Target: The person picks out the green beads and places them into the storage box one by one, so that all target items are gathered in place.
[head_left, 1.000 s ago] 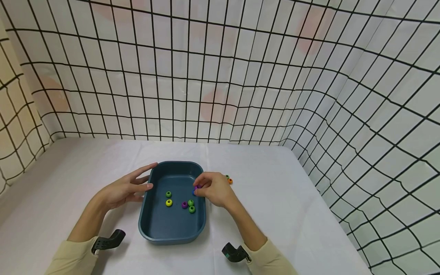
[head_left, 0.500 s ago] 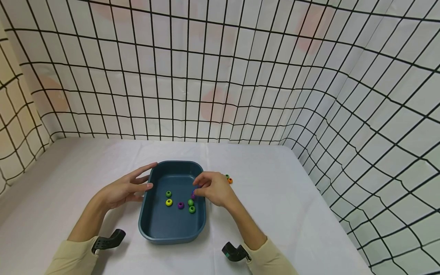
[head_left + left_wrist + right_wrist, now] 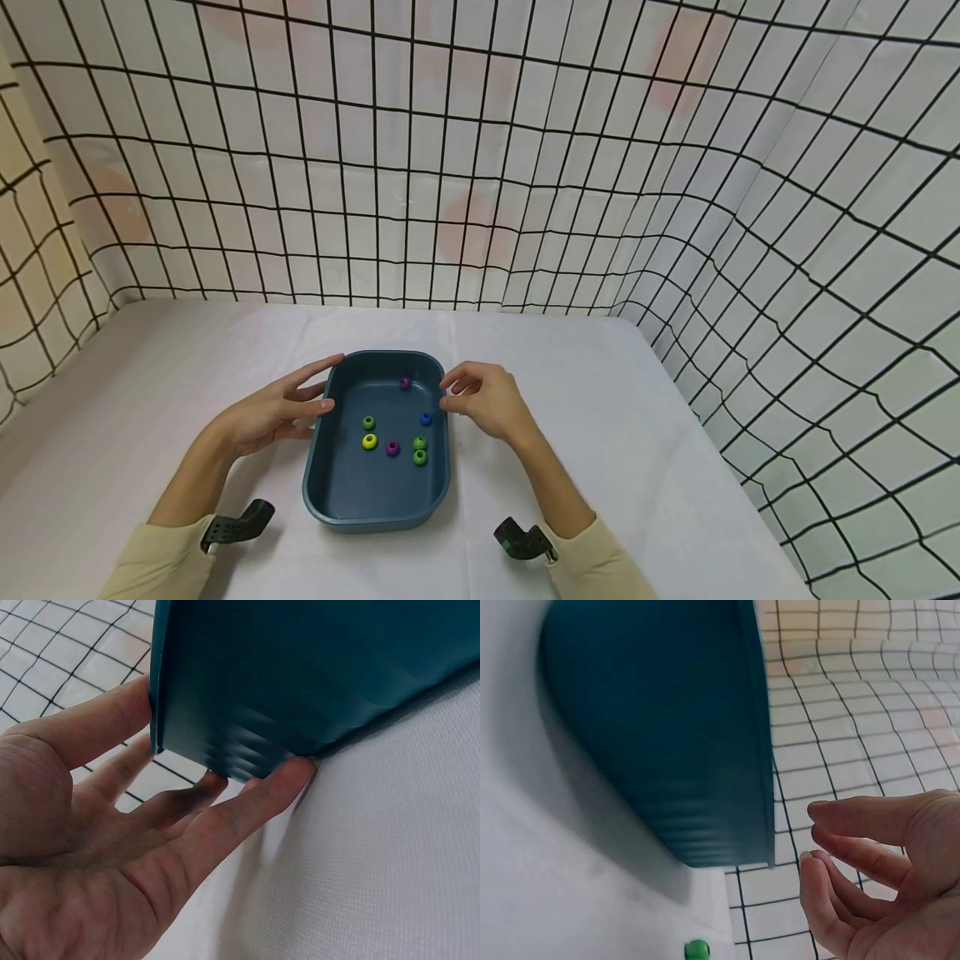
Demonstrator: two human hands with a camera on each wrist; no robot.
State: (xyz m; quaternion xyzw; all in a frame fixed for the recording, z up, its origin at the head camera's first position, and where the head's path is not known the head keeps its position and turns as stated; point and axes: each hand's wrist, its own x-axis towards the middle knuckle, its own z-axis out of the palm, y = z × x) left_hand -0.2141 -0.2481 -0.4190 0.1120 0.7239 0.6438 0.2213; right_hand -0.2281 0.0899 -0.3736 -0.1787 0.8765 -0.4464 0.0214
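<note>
A dark blue tray [image 3: 363, 492] stands on the white table with several small beads in it. Its floor bears a yellow bead [image 3: 370, 442], a blue bead [image 3: 426, 419], green ones and two purple ones, the farther purple bead [image 3: 405, 383] lying near the back. My left hand [image 3: 273, 412] touches the tray's left side with extended fingers; in the left wrist view the fingertips [image 3: 298, 771] meet the wall low down. Over the right rim hovers my right hand [image 3: 486, 402], fingers loosely bent, nothing between thumb and fingers [image 3: 862, 855].
A green bead [image 3: 697, 949] lies on the table outside the tray, in the right wrist view. The head view does not show it, with my right hand in the way. Black grid netting [image 3: 405, 167] before white sheeting borders the table at the back and sides.
My right hand has drawn back from inside the tray to its right rim, letting go. A blue bead and a purple bead now lie free there. The left hand stays put.
</note>
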